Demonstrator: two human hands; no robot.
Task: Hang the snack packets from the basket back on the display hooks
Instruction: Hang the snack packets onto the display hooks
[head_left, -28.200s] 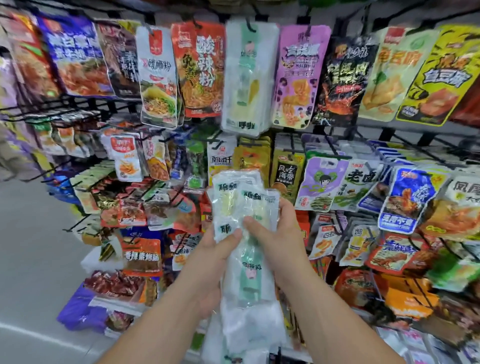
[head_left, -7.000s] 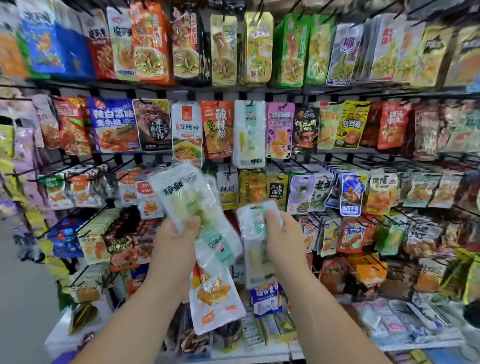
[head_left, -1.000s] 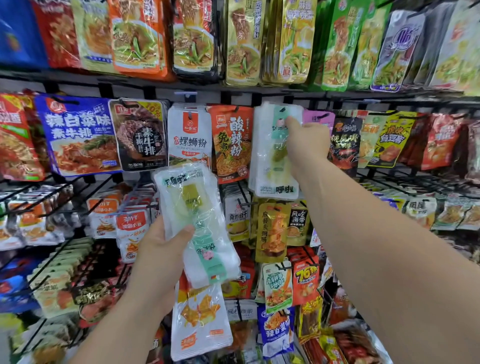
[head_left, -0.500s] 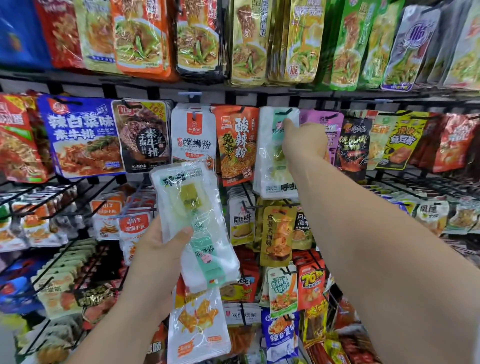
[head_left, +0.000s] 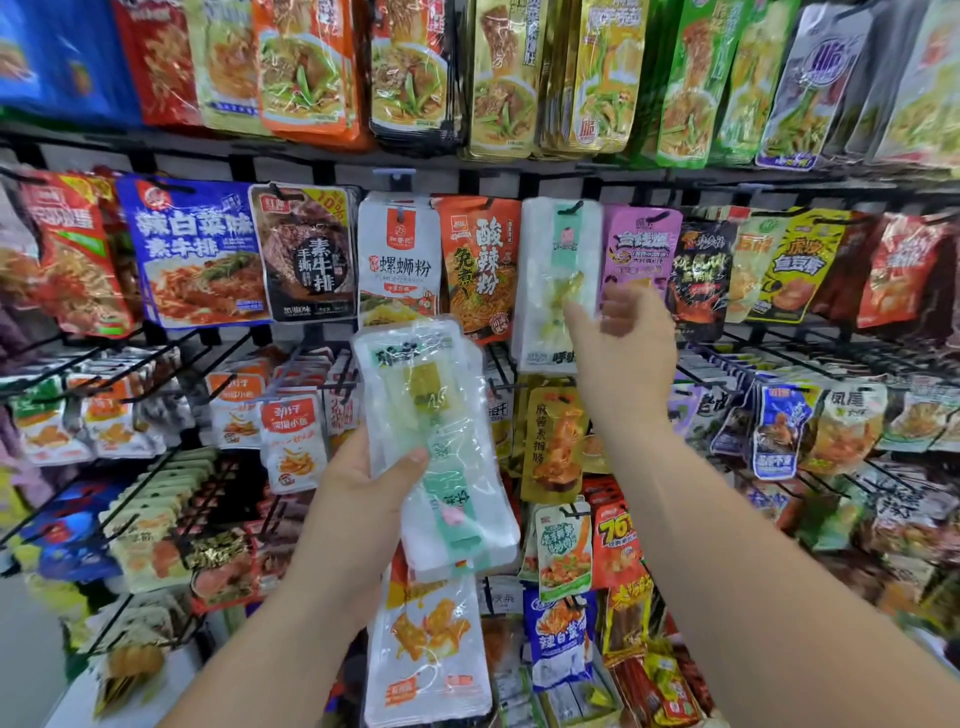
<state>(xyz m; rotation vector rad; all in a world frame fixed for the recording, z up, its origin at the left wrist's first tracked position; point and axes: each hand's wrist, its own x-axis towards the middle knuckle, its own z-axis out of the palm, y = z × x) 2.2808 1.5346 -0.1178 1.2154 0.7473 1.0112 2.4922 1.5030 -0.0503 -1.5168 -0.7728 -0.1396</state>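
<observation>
Head camera, and the rack (head_left: 519, 177) fills the whole frame, packed top to bottom. Dead centre, a stack of clear packets (head_left: 441, 415) sits tilted in the left hand (head_left: 358, 499), thumb pressed across the front, fingers wrapped behind. On the middle row a matching hanging bunch (head_left: 550, 270) dangles from its hook (head_left: 571, 208). The right hand (head_left: 618, 353) is at its lower corner, fingers loose and spread, holding nothing; contact is too blurred to call.
</observation>
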